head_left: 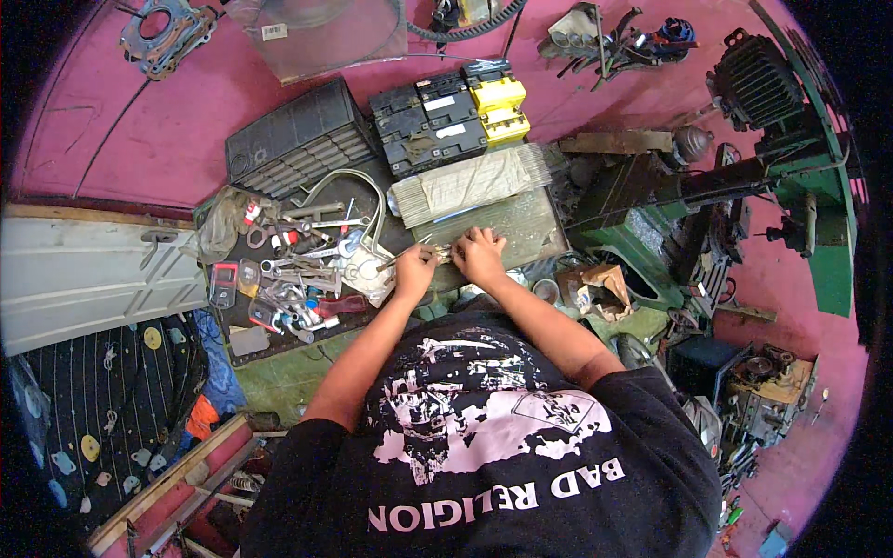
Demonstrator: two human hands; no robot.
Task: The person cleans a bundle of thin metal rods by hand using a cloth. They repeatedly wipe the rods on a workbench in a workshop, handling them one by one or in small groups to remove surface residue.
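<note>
My left hand (416, 268) is closed in a pinch at the front edge of the workbench, beside a wide grey-green sheet or pad (521, 219). My right hand (479, 255) is just to its right, fingers bent down toward the same spot. Between the fingertips of both hands is a small pale object (444, 253), too small and too covered to name. A thin brown stick-like piece (385, 266) shows just left of my left hand, over a crumpled whitish cloth or bag (366, 274).
Several wrenches (321, 274) and loose tools crowd the bench on the left, near a red-and-grey meter (224, 284). Behind stand a black drawer cabinet (298, 135), black batteries (433, 126) and yellow batteries (500, 110). A green machine (619, 209) stands right.
</note>
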